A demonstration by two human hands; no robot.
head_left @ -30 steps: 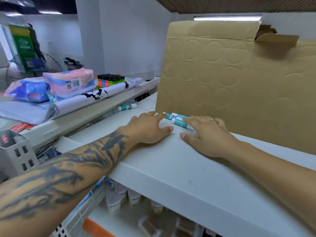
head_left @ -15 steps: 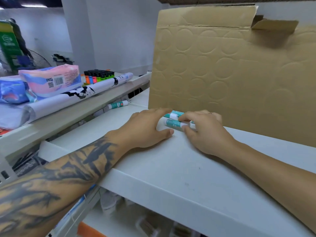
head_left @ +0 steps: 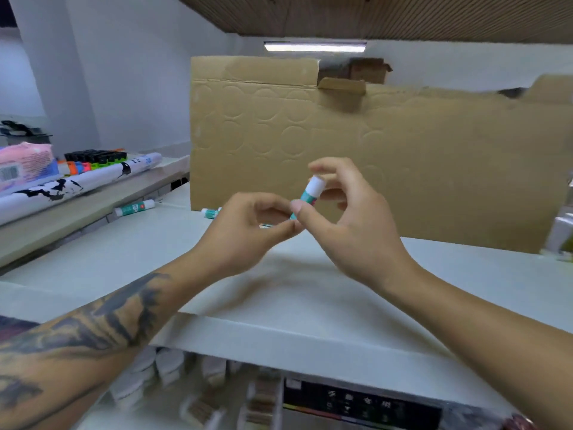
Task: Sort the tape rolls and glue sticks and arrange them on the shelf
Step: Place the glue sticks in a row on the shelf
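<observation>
You have one glue stick [head_left: 311, 193] lifted off the shelf [head_left: 279, 293] and held tilted, white cap up, in front of the cardboard sheet [head_left: 403, 156]. Your right hand [head_left: 350, 225] has it: the thumb and the curled fingers pinch its teal body, with the forefinger arched over the cap. Your left hand [head_left: 248, 231] meets it from below, thumb and forefinger pinched together at the bottom end of the stick; whether they actually grip it or only touch it you cannot tell from here.

Behind your left hand another glue stick [head_left: 210, 212] lies on the shelf against the foot of the cardboard, mostly hidden. A third glue stick [head_left: 135, 208] lies on its side well off to the left, near the back edge of the shelf, apart from the others.

By the look of it you are early in the job. The glue sticks in view are scattered, not lined up, and no tape rolls show on this shelf at all. What is left, as far as can be judged: set down the one in hand, gather the loose ones beside it, then find and place the tape.

Further left, a second surface carries a row of markers [head_left: 96, 158], a rolled sheet [head_left: 80, 184] and a pink packet [head_left: 24, 166].
</observation>
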